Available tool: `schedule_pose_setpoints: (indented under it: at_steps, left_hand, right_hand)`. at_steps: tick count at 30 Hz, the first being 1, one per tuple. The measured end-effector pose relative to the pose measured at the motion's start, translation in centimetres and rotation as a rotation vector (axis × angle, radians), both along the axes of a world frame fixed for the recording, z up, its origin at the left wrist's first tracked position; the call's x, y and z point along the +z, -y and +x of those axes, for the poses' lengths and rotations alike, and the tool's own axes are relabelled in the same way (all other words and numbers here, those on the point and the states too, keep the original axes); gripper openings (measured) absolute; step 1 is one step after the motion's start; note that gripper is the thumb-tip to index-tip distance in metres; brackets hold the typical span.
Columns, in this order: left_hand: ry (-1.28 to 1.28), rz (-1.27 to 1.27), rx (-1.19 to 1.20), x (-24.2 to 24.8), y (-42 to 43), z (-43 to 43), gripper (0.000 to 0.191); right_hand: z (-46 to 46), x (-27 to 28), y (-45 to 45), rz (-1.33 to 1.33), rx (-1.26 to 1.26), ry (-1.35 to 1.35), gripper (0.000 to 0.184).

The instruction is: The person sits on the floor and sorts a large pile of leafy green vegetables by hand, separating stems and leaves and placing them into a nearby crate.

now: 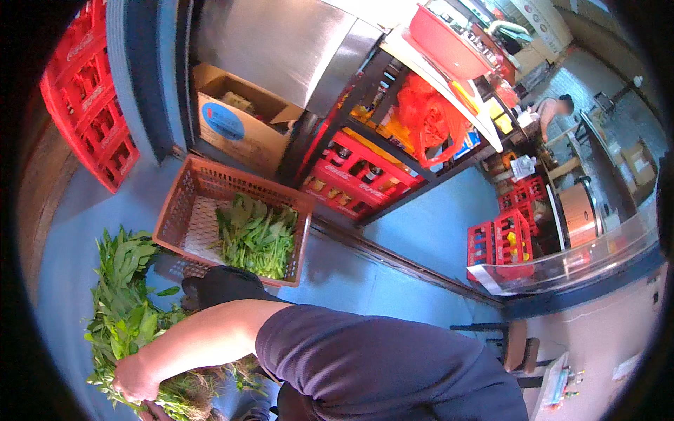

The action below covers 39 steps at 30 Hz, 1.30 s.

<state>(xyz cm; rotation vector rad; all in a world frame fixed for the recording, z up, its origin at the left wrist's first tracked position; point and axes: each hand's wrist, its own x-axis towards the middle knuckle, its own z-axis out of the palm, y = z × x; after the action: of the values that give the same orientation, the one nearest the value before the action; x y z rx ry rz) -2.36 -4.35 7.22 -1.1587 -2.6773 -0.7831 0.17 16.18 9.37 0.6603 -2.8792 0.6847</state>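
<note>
My right hand [137, 376] reaches across at the lower left, its fingers closed around the stems of leafy greens. Just below it, at the bottom rim, part of my left hand [155, 413] touches the stems; most of it is cut off, so its grip is unclear. A long pile of leafy greens [124, 268] lies on the blue floor, with thin roots [197, 387] beside my right forearm. Beyond my arm stands a brown perforated plastic basket [176, 210], with a bundle of trimmed-looking greens [258, 237] in its right part.
A dark object [226, 287] sits against the basket's near side. Behind are an open cardboard box [242, 131], red bottle crates [347, 181] under a shelf, and a door track [368, 247]. More crates [95, 100] stand at left. A person [553, 110] is far off at upper right.
</note>
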Motion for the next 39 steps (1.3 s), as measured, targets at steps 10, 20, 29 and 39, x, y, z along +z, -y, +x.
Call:
schedule_pose_setpoints:
  at_steps: [10, 20, 29, 39]
  left_hand:
    - [0.506, 0.444, 0.360, -3.4, -1.0, 0.1, 0.011]
    - [0.559, 0.143, 0.440, 2.9, -3.4, 2.5, 0.027]
    - [1.236, 0.902, 0.461, 5.8, -4.2, 2.6, 0.017]
    - [0.675, -0.378, 0.158, -12.1, -3.8, 6.9, 0.049]
  right_hand:
    - [3.0, 1.9, -2.7, -0.474, -0.063, 0.239, 0.004]
    - [4.1, 2.8, -2.5, 0.087, 0.125, -0.104, 0.016]
    - [3.5, 5.1, -2.3, -0.364, -0.118, -0.322, 0.012]
    - [13.7, 12.7, -21.3, 0.158, -0.454, -0.407, 0.008]
